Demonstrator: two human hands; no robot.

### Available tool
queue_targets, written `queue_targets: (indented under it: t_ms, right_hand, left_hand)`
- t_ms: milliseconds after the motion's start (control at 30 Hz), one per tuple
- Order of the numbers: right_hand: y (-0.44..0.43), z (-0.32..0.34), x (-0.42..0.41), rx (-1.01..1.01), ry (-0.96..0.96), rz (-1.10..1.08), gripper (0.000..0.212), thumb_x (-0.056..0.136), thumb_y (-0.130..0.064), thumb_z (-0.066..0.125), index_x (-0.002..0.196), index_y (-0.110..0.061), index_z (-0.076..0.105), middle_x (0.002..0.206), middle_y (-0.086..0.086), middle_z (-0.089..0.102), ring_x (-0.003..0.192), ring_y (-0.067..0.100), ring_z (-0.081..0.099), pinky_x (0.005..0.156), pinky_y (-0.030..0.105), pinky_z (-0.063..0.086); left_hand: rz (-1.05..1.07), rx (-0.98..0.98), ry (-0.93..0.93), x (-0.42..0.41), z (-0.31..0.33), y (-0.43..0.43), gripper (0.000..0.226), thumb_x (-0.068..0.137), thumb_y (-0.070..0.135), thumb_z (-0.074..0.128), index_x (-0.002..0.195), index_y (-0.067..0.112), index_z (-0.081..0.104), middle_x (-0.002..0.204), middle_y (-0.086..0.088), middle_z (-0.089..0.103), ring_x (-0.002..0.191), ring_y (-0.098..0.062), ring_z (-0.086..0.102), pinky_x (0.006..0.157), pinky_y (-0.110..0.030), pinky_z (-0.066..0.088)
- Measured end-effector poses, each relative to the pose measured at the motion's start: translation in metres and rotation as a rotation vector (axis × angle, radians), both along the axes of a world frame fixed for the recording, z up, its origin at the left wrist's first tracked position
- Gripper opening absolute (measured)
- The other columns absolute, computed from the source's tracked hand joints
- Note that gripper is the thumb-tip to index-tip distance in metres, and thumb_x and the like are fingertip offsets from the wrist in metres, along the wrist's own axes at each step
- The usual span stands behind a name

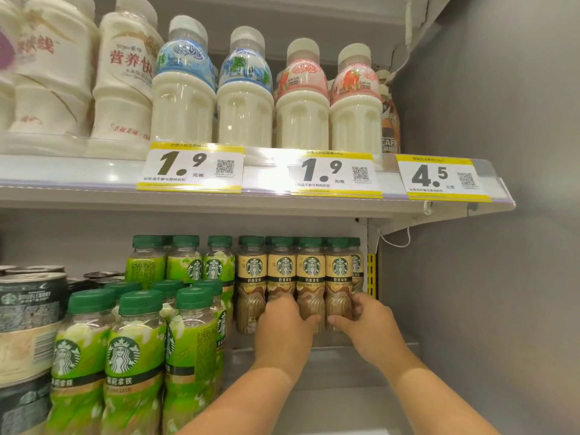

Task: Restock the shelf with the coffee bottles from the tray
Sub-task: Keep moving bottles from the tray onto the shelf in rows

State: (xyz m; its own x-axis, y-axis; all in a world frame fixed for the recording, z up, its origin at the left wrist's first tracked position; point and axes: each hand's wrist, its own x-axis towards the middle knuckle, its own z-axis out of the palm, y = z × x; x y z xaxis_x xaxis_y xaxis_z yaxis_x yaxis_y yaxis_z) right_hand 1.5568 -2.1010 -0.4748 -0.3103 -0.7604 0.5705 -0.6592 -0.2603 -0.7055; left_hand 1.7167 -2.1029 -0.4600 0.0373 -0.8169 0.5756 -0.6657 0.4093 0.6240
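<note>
Both hands are clamped low on the latte bottles (310,268). The left hand (284,324) curls round the foot of one in the middle of the front row, thumb reaching toward its neighbour. The right hand (368,321) wraps the last front one, thumb across its face and fingers round its far side. Whether the left holds one bottle or two, I cannot tell.

The side wall (486,277) closes the bay on the right, and the right hand is the nearer to it. The upper shelf (78,177) carries milk bottles (244,114). The lower shelf (329,372) holds the task's row. The latte bottles stand upright, caps up, set deep and straight ahead of the hands, with bare shelf floor between them and the front edge. Green bottles (131,356) fill the lane just to the left, touching the latte row at the back. Cans (28,309) sit at the far left. Price tags (191,167) hang on the upper shelf's lip.

No tray is in view. The step looks like seating or squaring the row. Any slide should run along the shelf floor, front to back, with the bottles kept vertical, since a grip this low could tip them.
</note>
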Motion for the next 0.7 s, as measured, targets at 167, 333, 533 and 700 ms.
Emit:
queue_targets:
  t_ms: [167,333,533,700]
  right_hand:
    - [-0.003,-0.001,-0.002,-0.028,0.022,-0.010,0.033,0.074,-0.030,0.083,0.101,-0.022,0.066,0.087,-0.010,0.070,0.080,0.004,0.064,0.064,0.017,0.047]
    - [-0.002,-0.002,-0.003,-0.027,0.049,-0.020,0.034,0.075,-0.035,0.081,0.103,-0.024,0.066,0.087,-0.010,0.069,0.081,0.006,0.063,0.065,0.021,0.049]
    - [0.013,0.002,0.002,0.046,0.086,0.000,0.044,0.077,-0.038,0.080,0.115,-0.024,0.061,0.098,-0.013,0.068,0.090,0.004,0.062,0.072,0.019,0.048]
    - [0.046,0.011,0.001,0.203,0.230,-0.019,0.065,0.082,-0.039,0.071,0.139,-0.027,0.040,0.129,-0.009,0.055,0.120,0.014,0.052,0.097,0.029,0.045]
  left_hand:
    - [0.062,-0.039,-0.076,-0.006,0.000,-0.004,0.036,0.082,0.049,0.071,0.090,0.017,0.058,0.088,-0.001,0.066,0.086,-0.025,0.067,0.072,-0.036,0.056]
    - [0.076,-0.043,-0.119,-0.008,0.000,-0.002,0.036,0.084,0.050,0.069,0.091,0.017,0.057,0.087,0.000,0.063,0.085,-0.024,0.066,0.070,-0.033,0.053]
    - [-0.045,0.016,-0.209,0.001,0.005,0.013,0.041,0.086,0.042,0.070,0.111,0.013,0.054,0.102,-0.002,0.060,0.091,-0.022,0.061,0.072,-0.031,0.050]
    - [-0.192,-0.001,-0.537,0.031,0.013,0.031,0.059,0.088,0.028,0.065,0.139,0.017,0.037,0.138,-0.003,0.040,0.128,-0.025,0.042,0.100,-0.039,0.046]
